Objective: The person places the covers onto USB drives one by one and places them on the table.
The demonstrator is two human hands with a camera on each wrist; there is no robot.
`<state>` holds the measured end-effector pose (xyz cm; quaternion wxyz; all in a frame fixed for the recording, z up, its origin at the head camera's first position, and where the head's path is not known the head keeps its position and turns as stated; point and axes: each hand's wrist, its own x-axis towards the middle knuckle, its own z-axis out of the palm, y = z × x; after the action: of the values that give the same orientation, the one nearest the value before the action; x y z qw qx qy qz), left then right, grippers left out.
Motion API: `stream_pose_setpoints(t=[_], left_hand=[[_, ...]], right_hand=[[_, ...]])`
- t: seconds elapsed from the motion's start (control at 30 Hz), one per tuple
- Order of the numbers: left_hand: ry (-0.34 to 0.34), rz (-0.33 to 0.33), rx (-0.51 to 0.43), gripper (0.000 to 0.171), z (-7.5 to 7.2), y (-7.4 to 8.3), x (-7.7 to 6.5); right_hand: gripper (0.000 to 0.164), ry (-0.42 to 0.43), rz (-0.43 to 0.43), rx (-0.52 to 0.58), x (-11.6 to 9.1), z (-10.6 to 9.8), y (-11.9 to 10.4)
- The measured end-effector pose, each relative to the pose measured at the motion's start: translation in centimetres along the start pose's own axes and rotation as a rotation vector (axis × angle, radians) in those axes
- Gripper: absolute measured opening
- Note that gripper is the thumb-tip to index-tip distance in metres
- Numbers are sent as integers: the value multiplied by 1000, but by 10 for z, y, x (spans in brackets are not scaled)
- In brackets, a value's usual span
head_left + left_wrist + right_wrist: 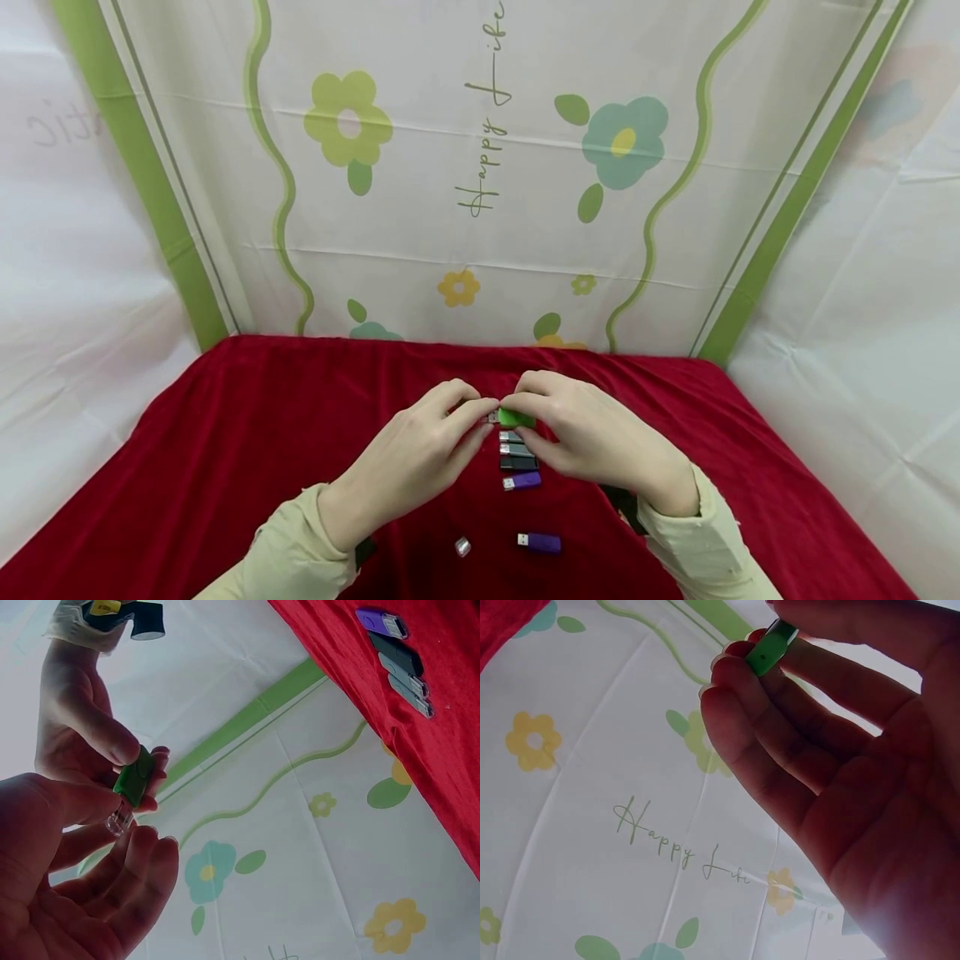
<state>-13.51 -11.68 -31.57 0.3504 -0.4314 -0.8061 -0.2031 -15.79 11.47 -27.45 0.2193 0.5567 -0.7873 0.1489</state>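
My right hand [592,429] pinches a green USB flash drive [516,417] between thumb and fingers. At the drive's plug end, my left hand [423,454] pinches a clear cap [118,822] with thumb and fingertips. The cap overlaps the metal plug in the left wrist view. In the right wrist view only part of the green body [769,654] shows between the fingers. Just below the hands lies a column of drives: two grey ones [517,450], a black one [519,463] and a purple one [522,481].
Nearer on the red cloth [285,433] lie another purple drive [542,542], its plug bare, and a loose clear cap [462,547]. White flower-printed fabric walls [420,208] stand behind and at both sides.
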Motion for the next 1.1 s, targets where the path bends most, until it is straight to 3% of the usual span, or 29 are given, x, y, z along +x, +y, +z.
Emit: stream_pose_setpoints(t=[0.37, 1.1], left_hand=[[38, -26, 51, 22, 1, 0, 1], [14, -2, 61, 21, 1, 0, 1]], right_hand=[[21, 6, 14, 1, -1, -3, -2], [25, 19, 16, 25, -1, -6, -1]])
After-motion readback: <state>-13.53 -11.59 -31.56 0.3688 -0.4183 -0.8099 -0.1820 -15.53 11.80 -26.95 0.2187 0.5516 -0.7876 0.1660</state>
